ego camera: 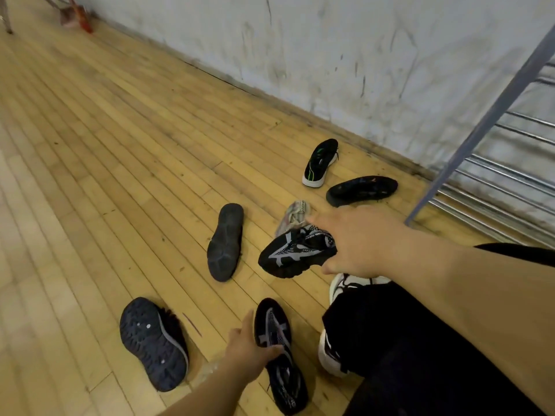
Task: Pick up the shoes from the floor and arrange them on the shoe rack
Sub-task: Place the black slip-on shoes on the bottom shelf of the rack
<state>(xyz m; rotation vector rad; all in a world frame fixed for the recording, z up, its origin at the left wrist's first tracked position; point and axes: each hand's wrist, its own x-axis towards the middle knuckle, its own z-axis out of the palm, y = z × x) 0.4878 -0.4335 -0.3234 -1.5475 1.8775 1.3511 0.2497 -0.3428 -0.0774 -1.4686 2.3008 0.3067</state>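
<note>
One black patterned shoe (295, 255) is gripped at the heel by the right hand (357, 244), lifted off the floor (120, 145). Its mate (280, 352), still grounded, is being clasped by the left hand (250, 346). Best carried together, toes lined up on the rack (495, 163).

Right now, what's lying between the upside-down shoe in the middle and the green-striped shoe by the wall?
Only bare floor between the upturned shoe and the green-striped shoe, seen from the head camera.

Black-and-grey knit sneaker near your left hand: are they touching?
Touching. The head view shows the left hand with fingers wrapped over the side of the black-and-grey knit sneaker lying on the wooden floor.
</note>
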